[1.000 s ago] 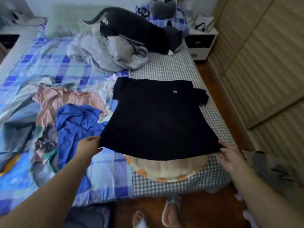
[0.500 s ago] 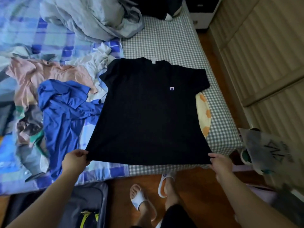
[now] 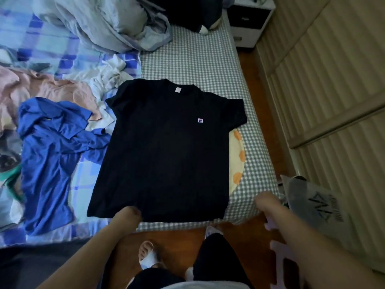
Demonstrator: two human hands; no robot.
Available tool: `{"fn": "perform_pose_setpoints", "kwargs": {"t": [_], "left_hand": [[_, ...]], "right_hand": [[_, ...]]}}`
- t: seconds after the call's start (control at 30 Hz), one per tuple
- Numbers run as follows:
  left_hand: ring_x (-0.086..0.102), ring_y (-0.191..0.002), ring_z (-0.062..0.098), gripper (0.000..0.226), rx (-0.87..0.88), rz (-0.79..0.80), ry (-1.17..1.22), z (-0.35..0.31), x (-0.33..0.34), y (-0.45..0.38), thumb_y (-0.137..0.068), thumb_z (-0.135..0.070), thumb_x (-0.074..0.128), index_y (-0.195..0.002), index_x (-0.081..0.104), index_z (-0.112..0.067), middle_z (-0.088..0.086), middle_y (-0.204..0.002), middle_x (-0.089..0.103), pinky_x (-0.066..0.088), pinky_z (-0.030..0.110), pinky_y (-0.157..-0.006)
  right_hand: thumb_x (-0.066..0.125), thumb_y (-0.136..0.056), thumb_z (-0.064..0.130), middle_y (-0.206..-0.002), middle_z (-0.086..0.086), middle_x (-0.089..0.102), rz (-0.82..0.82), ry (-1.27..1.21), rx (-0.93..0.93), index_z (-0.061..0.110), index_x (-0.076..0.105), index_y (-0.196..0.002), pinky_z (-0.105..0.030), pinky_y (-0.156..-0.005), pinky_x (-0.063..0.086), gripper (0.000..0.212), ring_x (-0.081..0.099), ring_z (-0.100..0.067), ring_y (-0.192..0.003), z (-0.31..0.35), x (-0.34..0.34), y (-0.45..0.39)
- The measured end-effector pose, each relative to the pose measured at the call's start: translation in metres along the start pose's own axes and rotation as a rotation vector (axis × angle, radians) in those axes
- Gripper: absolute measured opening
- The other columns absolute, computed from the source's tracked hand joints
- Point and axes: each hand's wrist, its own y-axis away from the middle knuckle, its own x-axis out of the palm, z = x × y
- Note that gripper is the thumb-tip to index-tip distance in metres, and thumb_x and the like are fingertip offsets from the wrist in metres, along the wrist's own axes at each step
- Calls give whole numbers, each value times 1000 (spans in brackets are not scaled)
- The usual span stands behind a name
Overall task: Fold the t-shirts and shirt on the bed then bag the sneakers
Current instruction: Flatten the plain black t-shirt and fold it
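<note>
A black t-shirt (image 3: 166, 151) with a small chest logo lies flat, front up, on the checked bed sheet (image 3: 193, 61), collar away from me. My left hand (image 3: 128, 213) is at the middle of its near hem, with the fingers hidden at the fabric edge. My right hand (image 3: 268, 205) hovers blurred off the shirt's right corner and holds nothing. A crumpled blue shirt (image 3: 48, 155), a pink garment (image 3: 41, 86) and a white garment (image 3: 108, 80) lie to the left. No sneaker is clearly visible.
A grey bag (image 3: 312, 207) with a black logo stands at the bed's right corner. A yellow cushion (image 3: 237, 159) pokes out under the shirt. Grey bedding (image 3: 104, 21) is piled at the back, beside a nightstand (image 3: 248, 24). Wardrobe doors (image 3: 333, 80) line the right.
The shirt has been lowered flat onto the bed. My right hand let go of the right hem corner and drew back. My left hand shifted from the left corner toward the hem's middle.
</note>
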Motion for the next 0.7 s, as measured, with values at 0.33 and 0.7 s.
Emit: {"fn": "perform_pose_setpoints", "kwargs": {"t": [0.33, 0.7], "left_hand": [[69, -78, 18, 13, 64, -123, 483, -192, 108, 1, -104, -23, 55, -99, 65, -28, 1, -90, 72, 51, 26, -60], [49, -126, 12, 46, 133, -238, 213, -292, 200, -90, -100, -29, 57, -145, 47, -27, -9, -137, 47, 44, 29, -105]], "right_hand": [[50, -94, 15, -122, -19, 63, -157, -363, -256, 6, 61, -120, -40, -77, 58, 30, 65, -31, -96, 102, -166, -132], [73, -90, 22, -126, -5, 64, -9, -739, -290, 12, 57, -134, -35, -85, 58, 48, 65, -22, -94, 210, -205, -281]]}}
